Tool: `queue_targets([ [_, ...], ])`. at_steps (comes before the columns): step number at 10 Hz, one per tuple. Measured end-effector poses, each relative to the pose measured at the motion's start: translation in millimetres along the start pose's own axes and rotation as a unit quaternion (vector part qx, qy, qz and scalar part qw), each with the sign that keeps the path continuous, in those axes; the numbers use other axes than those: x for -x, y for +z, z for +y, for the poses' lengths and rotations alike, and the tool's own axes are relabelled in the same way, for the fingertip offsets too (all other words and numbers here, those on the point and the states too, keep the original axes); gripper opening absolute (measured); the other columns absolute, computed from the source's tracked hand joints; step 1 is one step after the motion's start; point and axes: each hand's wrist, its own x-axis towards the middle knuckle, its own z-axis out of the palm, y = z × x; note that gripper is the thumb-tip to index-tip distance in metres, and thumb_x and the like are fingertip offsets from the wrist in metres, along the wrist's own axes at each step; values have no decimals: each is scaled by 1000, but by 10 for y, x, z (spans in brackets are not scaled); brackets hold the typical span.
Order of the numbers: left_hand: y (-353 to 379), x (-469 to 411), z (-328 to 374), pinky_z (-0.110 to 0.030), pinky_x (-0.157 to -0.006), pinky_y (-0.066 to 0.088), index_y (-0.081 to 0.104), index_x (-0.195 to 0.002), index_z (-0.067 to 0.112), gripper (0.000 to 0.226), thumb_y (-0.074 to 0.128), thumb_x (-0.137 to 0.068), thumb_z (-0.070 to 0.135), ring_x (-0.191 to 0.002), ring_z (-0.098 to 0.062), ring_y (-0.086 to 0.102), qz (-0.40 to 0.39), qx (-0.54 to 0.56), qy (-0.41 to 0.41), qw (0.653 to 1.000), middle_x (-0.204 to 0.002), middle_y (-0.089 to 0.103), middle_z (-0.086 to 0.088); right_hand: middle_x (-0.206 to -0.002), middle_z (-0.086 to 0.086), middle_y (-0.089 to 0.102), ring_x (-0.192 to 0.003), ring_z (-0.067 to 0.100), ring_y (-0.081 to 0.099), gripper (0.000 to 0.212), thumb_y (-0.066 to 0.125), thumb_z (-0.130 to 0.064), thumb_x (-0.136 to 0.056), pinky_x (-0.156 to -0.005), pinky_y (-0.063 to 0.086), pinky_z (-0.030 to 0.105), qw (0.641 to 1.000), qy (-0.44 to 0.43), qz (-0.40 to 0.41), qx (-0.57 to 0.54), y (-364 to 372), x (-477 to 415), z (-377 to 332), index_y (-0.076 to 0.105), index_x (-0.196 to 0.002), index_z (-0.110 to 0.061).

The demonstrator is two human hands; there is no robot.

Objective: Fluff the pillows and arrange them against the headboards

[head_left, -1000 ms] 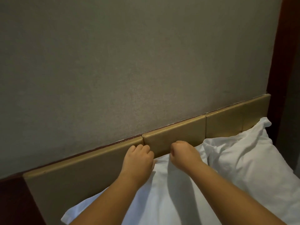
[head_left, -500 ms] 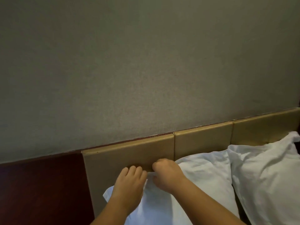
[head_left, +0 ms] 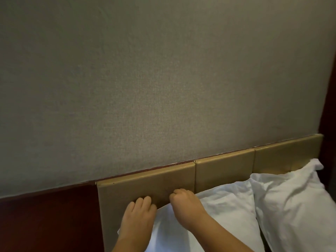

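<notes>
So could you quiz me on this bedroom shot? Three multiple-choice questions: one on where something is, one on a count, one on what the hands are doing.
1. Where does the held pillow lie relative to the other pillow?
A. left of it
B. right of it
C. on top of it

2. How many tan panels of the headboard show?
A. one
B. three
C. five

3. The left hand and right hand are:
A. flat on the other pillow
B. curled on the held pillow's top edge
C. lifted clear of both pillows

Answers:
1 A, the gripped pillow is the one nearer the picture's left.
2 B, two seams split the headboard into three.
3 B, both hands' fingers curl at that edge.
</notes>
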Motion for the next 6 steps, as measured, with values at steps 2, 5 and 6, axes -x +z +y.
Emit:
queue_targets([
  [2,-173,-152,-39,-30,-102,29,55,-123,23,26,46,-99,23,-118,-18,40,21,-42,3,999,-131,45,2,-117,11,60,-107,26,55,24,55,-8,-93,-94,43,33,999,2,37,-3,-181,-88,73,61,-116,-9],
  [5,-307,-195,1,-32,-101,31,54,-123,20,26,48,-98,21,-117,-20,41,6,-41,-6,999,-129,46,-2,-109,8,62,-99,22,56,18,55,-11,-93,-78,41,26,996,21,80,-34,-158,-27,58,63,-110,-11],
  [6,-473,-105,-37,-31,-100,32,52,-121,22,24,45,-99,29,-115,-19,42,6,-11,1,1000,-126,48,0,-108,4,62,-98,19,56,16,55,-15,-94,-82,44,25,993,39,101,-48,-219,21,-48,62,-109,-14],
])
